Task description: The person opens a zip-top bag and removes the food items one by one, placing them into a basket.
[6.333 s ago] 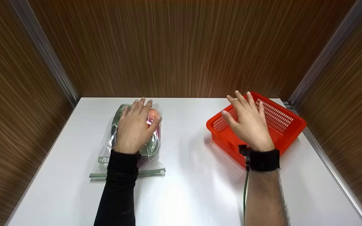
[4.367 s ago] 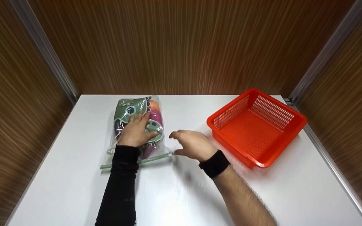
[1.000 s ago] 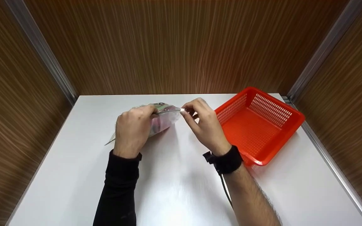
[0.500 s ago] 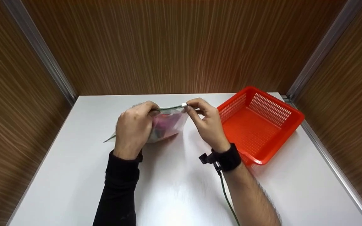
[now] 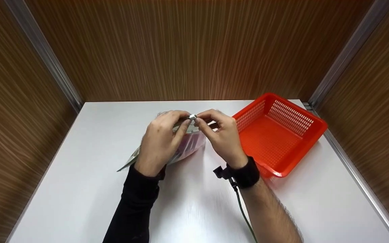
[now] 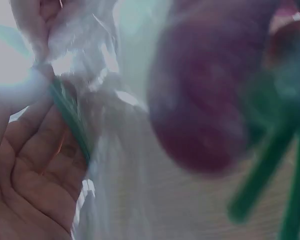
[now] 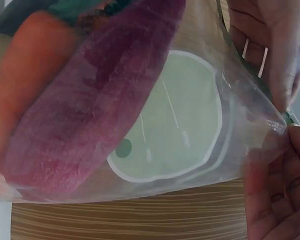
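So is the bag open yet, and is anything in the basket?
Not yet, it seems. Both hands, left hand and right hand, pinch the zip bag at its slider, lifted at that end. The purple and orange things are inside it. The red basket holds nothing.

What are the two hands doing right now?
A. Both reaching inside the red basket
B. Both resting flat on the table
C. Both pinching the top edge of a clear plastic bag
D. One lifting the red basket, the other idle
C. The left hand and right hand meet at the top edge of the clear bag, while the red basket sits untouched beside them.
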